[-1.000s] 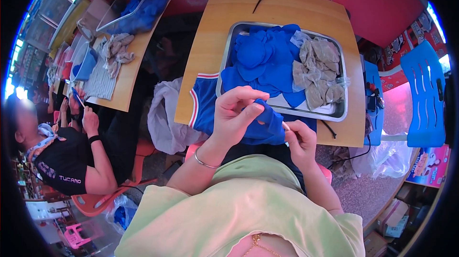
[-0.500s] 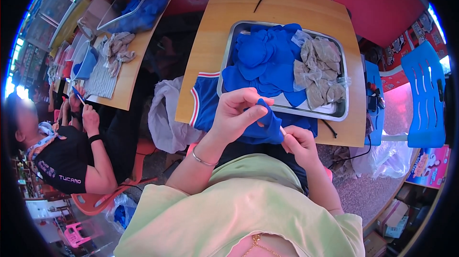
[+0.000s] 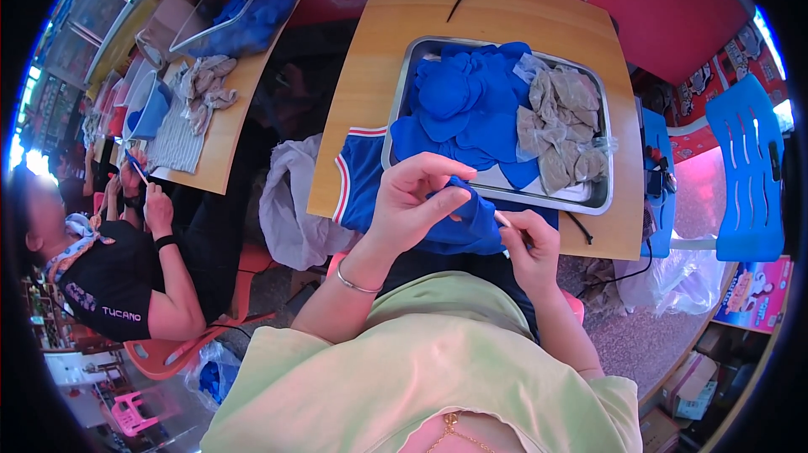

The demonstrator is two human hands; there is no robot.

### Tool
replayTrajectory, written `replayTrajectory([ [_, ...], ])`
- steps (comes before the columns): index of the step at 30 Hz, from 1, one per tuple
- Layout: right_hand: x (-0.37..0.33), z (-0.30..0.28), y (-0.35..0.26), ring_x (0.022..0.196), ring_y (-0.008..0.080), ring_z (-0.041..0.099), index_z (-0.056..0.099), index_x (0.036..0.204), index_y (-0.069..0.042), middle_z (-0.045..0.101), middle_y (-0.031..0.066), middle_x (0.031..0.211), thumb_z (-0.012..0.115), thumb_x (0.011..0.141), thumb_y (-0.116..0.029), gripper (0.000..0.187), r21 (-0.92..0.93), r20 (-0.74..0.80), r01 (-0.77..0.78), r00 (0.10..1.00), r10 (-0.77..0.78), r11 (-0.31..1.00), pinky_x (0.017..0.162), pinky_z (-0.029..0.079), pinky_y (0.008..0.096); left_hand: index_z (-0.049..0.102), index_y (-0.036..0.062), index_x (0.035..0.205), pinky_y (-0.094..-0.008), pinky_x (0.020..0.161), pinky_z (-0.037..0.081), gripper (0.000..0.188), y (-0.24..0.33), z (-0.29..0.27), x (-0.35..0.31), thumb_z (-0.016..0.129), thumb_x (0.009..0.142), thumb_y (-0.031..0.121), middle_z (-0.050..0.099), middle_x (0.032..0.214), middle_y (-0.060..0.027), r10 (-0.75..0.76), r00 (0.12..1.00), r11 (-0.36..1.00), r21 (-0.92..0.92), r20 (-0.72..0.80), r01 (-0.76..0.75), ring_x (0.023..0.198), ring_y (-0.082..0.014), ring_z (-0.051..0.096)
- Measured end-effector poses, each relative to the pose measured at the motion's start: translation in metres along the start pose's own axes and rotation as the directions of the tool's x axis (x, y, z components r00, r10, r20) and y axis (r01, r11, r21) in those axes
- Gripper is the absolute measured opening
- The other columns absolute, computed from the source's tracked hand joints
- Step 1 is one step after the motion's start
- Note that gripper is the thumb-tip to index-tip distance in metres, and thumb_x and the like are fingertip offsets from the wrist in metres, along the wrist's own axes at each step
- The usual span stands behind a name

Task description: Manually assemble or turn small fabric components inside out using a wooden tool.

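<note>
Just nearside of metal tray (image 3: 547, 204) | left hand (image 3: 411, 205): curled, pinching blue piece (image 3: 480, 219) | right hand (image 3: 532, 249): fingertips closed on pale stick (image 3: 502, 219), slightly raised; piece still being handled

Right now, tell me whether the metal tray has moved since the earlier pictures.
No: the metal tray keeps the same place against the edges of the wooden table.

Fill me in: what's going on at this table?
A person's left hand holds a soft blue piece, while their right hand pinches a thin pale stick against its side; the stick's far tip is hidden. Just beyond, a metal tray sits on the wooden table, with a pile of blue pieces on its left and crumpled tan bundles on its right.
</note>
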State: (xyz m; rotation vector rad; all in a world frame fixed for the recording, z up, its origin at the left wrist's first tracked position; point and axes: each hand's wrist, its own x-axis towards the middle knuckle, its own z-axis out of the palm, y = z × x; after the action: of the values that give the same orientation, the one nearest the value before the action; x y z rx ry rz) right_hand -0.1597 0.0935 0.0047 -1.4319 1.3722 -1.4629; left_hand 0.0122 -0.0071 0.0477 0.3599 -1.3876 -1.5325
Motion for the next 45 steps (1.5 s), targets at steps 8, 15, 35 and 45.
replayTrajectory([
  [8,0.002,-0.004,0.008,0.06,0.0073,0.048,0.063,0.095,0.003,0.057,0.002,0.074,0.056,0.087,0.0,0.011,-0.044,-0.012,0.066,0.998,-0.067,0.997,0.054,0.037,0.0201,0.064,-0.0012,0.093,-0.0181,0.056,0.042,0.012,0.007,0.008,0.001,0.067,0.081,0.0,0.059,0.079,-0.0029,-0.106,0.994,0.994,0.006,-0.023,0.106,0.065,-0.0069,0.054],
  [15,-0.004,-0.011,0.013,0.064,0.0057,0.049,0.063,0.094,-0.001,0.057,-0.0001,0.072,0.054,0.091,-0.015,0.017,0.379,0.322,-0.39,0.906,0.275,0.84,0.056,0.037,0.0203,0.062,-0.0021,0.093,-0.0152,0.057,0.045,0.01,0.008,0.013,0.004,0.065,0.084,0.002,0.063,0.082,-0.0016,-0.127,0.992,0.992,-0.02,-0.024,0.127,0.068,-0.0032,0.058],
  [35,0.0,-0.007,0.008,0.065,0.006,0.052,0.063,0.095,0.001,0.06,0.0016,0.079,0.056,0.091,-0.009,0.013,0.252,0.136,-0.206,0.975,0.176,0.945,0.058,0.041,0.0191,0.065,-0.001,0.082,-0.0217,0.068,0.04,0.005,0.001,0.009,0.006,0.068,0.079,-0.001,0.057,0.079,-0.004,-0.022,0.999,0.984,0.176,-0.032,0.027,0.074,-0.0107,0.051],
  [45,0.0,-0.012,0.006,0.062,0.0056,0.05,0.061,0.092,0.0,0.056,-0.001,0.07,0.053,0.092,-0.012,0.015,0.338,0.209,-0.308,0.946,0.248,0.889,0.056,0.038,0.02,0.063,0.0019,0.092,-0.0164,0.053,0.038,0.013,0.002,0.005,0.003,0.068,0.08,-0.001,0.057,0.083,-0.0015,-0.195,0.966,0.976,-0.132,-0.168,0.174,0.065,-0.0044,0.05],
])
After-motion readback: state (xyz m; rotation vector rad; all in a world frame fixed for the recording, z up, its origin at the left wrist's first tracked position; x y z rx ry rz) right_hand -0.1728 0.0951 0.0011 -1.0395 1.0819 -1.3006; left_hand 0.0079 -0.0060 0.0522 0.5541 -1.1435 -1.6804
